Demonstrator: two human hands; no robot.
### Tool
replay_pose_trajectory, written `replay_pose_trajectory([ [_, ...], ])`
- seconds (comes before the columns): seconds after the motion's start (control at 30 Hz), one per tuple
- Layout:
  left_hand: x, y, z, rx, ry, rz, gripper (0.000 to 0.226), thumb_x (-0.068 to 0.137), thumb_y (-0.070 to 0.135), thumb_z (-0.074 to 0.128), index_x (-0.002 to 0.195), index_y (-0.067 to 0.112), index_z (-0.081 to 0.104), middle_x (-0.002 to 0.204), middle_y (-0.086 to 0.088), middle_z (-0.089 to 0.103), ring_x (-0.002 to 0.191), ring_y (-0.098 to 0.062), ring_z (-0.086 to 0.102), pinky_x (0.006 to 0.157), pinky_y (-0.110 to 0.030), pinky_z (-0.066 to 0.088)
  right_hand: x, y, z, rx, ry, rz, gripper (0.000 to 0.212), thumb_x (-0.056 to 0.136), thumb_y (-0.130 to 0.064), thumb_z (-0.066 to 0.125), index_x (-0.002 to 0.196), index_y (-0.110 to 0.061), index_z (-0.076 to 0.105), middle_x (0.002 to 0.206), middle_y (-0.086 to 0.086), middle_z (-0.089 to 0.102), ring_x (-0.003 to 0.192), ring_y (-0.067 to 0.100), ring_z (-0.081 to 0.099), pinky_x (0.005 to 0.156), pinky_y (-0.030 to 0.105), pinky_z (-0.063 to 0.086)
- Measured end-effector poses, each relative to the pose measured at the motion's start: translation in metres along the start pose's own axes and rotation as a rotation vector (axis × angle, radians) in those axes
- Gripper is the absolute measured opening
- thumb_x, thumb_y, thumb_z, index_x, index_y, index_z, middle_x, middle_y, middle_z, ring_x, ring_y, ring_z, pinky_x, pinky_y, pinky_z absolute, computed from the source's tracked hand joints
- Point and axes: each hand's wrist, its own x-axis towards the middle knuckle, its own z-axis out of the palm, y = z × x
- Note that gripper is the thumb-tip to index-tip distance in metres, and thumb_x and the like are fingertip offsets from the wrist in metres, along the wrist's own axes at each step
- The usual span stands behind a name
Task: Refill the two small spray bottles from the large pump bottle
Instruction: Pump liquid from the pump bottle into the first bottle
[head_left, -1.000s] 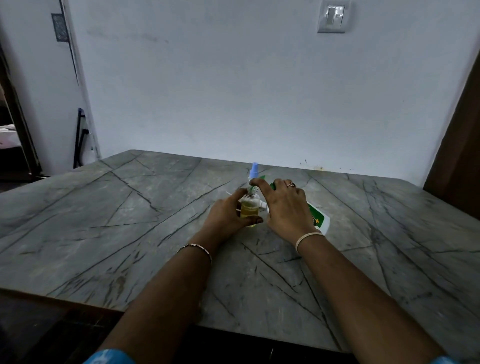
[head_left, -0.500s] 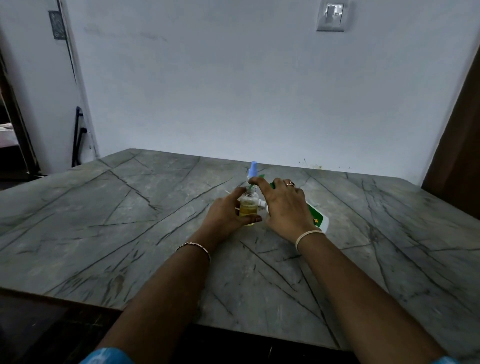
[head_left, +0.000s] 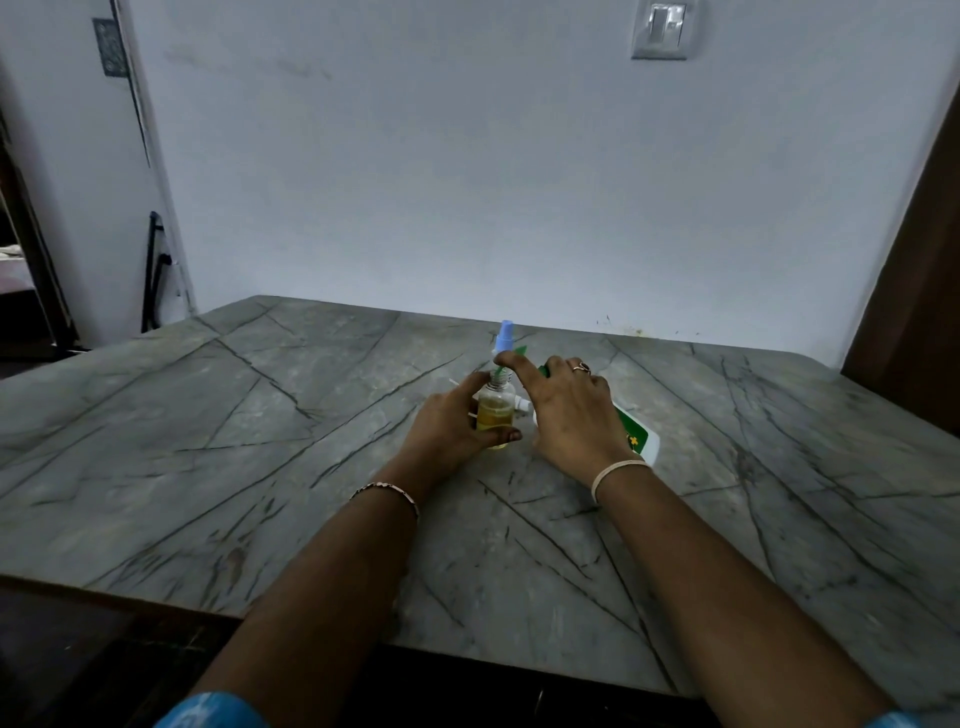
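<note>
Marble tabletop (head_left: 208, 441) unchanged; left hand (head_left: 447, 421) still grips spray bottle (head_left: 496, 410).

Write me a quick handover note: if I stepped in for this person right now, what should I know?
Left hand: grips the small clear bottle, upright on the table, neck open, partly filled with yellow liquid.
Right hand: holds the large pump bottle tilted, index finger on the pump, nozzle at the small bottle's neck.
The blue-topped spray bottle stands just behind them.
Done: first bottle partly filled.
Left: probably top it up, close it, then refill the blue-topped one; its level is hidden.
</note>
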Motion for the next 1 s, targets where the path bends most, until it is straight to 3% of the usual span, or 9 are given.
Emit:
replay_pose_trajectory([
  [0.3,0.0012,-0.0015,0.0003,-0.019,-0.009,-0.012,0.085,0.071,0.039,0.079,0.142,0.025,0.036,0.116,-0.005,0.066,0.097,-0.017,0.066,0.091,-0.033,0.052,0.0021,-0.0019,-0.0009,0.024,0.011,-0.002,0.08,0.084,-0.014,0.063,0.146,-0.038,0.019,0.118,0.012,0.053,0.116,0.032,0.048,0.094,0.046,0.042],
  [0.53,0.0019,-0.0022,0.0011,-0.012,-0.018,-0.023,0.087,0.07,0.042,0.079,0.143,0.025,0.034,0.117,-0.004,0.065,0.098,-0.017,0.065,0.091,-0.035,0.052,-0.0012,0.0035,-0.0008,-0.014,0.004,-0.032,0.094,0.088,-0.014,0.061,0.149,-0.048,-0.002,0.115,0.011,0.051,0.113,0.03,0.048,0.092,0.045,0.044],
  [0.77,0.0024,-0.0032,0.0019,-0.03,-0.015,-0.02,0.087,0.069,0.04,0.08,0.142,0.025,0.036,0.114,-0.006,0.067,0.095,-0.017,0.066,0.09,-0.037,0.053,0.0022,-0.0025,-0.0008,0.012,0.001,0.0,0.08,0.083,-0.015,0.064,0.146,-0.037,0.019,0.119,0.012,0.052,0.115,0.032,0.048,0.094,0.047,0.043],
  [1.0,0.0038,-0.0067,0.0034,-0.054,-0.009,-0.036,0.09,0.067,0.041,0.082,0.143,0.025,0.035,0.114,-0.005,0.067,0.094,-0.016,0.067,0.091,-0.039,0.053,0.0024,-0.0011,-0.0012,0.022,-0.003,-0.005,0.081,0.084,-0.016,0.065,0.147,-0.039,0.019,0.117,0.011,0.052,0.115,0.031,0.048,0.094,0.046,0.043],
])
